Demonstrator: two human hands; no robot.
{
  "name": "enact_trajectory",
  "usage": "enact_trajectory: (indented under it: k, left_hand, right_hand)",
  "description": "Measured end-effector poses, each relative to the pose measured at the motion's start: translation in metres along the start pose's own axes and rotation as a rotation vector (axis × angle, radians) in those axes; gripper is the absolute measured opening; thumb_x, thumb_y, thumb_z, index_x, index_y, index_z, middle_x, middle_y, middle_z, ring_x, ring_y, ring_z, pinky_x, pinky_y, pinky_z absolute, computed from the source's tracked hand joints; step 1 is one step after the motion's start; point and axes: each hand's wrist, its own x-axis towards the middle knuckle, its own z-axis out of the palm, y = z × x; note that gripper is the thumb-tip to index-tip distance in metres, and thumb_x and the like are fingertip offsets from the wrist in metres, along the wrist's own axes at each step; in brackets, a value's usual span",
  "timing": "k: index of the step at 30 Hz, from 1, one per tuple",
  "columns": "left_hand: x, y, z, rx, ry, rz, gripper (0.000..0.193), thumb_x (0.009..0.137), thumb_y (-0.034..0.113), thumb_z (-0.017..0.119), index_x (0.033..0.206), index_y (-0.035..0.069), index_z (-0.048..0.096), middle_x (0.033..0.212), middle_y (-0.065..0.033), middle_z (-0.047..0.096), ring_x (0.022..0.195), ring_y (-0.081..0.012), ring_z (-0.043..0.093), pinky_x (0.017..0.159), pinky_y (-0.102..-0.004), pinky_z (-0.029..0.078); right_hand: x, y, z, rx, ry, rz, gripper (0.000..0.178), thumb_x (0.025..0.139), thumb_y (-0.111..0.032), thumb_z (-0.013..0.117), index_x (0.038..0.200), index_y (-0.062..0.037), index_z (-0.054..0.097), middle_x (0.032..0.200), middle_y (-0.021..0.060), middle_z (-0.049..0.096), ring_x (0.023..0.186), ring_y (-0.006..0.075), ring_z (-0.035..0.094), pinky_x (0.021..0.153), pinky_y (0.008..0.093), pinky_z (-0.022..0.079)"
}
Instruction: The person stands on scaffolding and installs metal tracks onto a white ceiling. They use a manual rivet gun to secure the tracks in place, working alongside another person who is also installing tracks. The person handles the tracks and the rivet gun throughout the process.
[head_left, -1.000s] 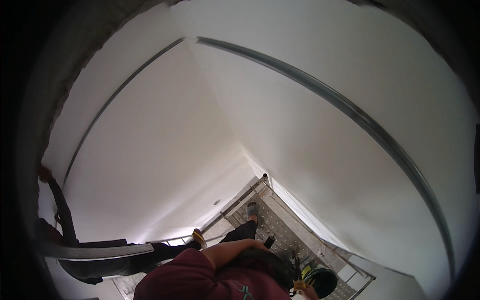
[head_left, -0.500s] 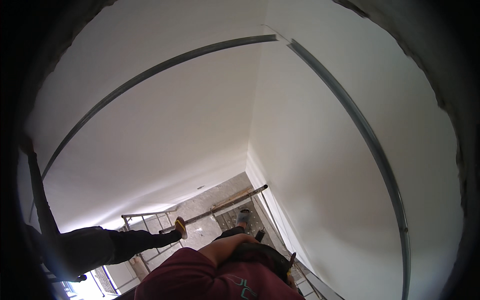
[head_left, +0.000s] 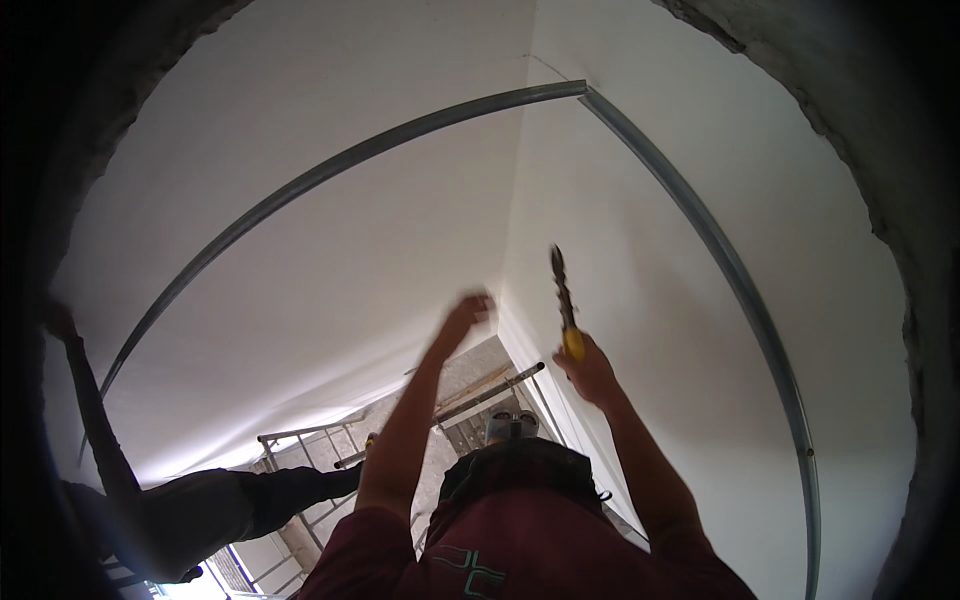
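In my right hand (head_left: 588, 374) is a pair of tin snips (head_left: 566, 300), with dark jaws pointing up and a yellow handle. My left hand (head_left: 468, 313) is raised before the room's corner, its fingers smeared by motion; no object shows in it. Above both hands, a grey metal channel (head_left: 300, 180) runs along the left wall. Its end meets or overlaps the end of a second metal channel (head_left: 730, 262) on the right wall, near the corner. My hands are apart from both channels.
At far left, another person (head_left: 200, 515) reaches an arm up beside the left channel. Below stand metal scaffold frames (head_left: 300, 432) and a scaffold tube (head_left: 490, 393). White walls (head_left: 380, 270) close in on both sides. A dark pouch (head_left: 515, 472) hangs at my waist.
Both my arms have risen into view, with the snips now in my right hand. The left channel's end has shifted right, closing the gap to the other channel.
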Motion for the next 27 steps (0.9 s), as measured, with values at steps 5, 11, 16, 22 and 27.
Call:
enact_trajectory:
  k: [5,11,16,22,27]
  left_hand:
    - [0.031,0.243,0.024,-0.127,0.222,0.509,0.049,0.103,0.038,0.044,0.132,-0.001,0.044,0.125,-0.0203,0.058,0.112,-0.0273,0.06,0.094,-0.0406,0.05]
    - [0.037,0.279,0.026,-0.282,0.449,0.556,0.036,0.097,0.023,0.059,0.113,-0.009,0.055,0.106,-0.0167,0.065,0.095,-0.0229,0.067,0.083,-0.032,0.057]
    - [0.043,0.267,0.028,-0.342,0.409,0.572,0.024,0.096,0.017,0.06,0.108,-0.005,0.059,0.098,-0.0128,0.066,0.09,-0.02,0.067,0.081,-0.0317,0.058]
    - [0.055,0.26,0.03,-0.303,0.401,0.586,0.024,0.094,0.016,0.064,0.109,-0.002,0.061,0.095,-0.009,0.064,0.085,-0.0163,0.064,0.08,-0.0307,0.056]
    - [0.058,0.257,0.027,-0.271,0.392,0.57,0.02,0.094,0.016,0.064,0.109,0.002,0.062,0.095,-0.0053,0.063,0.087,-0.0152,0.062,0.081,-0.0301,0.055]
  right_hand:
    - [0.038,-0.117,-0.015,0.029,-0.11,-0.088,0.041,0.084,-0.029,0.067,0.113,-0.0028,0.054,0.088,0.0054,0.059,0.077,0.0171,0.055,0.071,0.033,0.046]
    - [0.05,-0.177,-0.02,0.11,-0.249,-0.066,0.034,0.084,-0.027,0.065,0.106,-0.004,0.056,0.08,0.0016,0.056,0.065,0.0091,0.047,0.058,0.0268,0.04]
    - [0.062,-0.189,-0.025,0.149,-0.292,-0.018,0.034,0.083,-0.028,0.065,0.103,-0.0028,0.054,0.08,0.004,0.055,0.07,0.0126,0.05,0.062,0.03,0.042]
    - [0.068,-0.184,-0.015,0.151,-0.325,-0.043,0.047,0.082,-0.028,0.066,0.115,0.0025,0.052,0.078,0.0056,0.055,0.063,0.0141,0.053,0.058,0.0314,0.046]
    - [0.067,-0.182,-0.004,0.133,-0.327,-0.064,0.056,0.083,-0.027,0.065,0.125,0.0055,0.047,0.076,0.0066,0.056,0.054,0.014,0.052,0.05,0.0301,0.045]
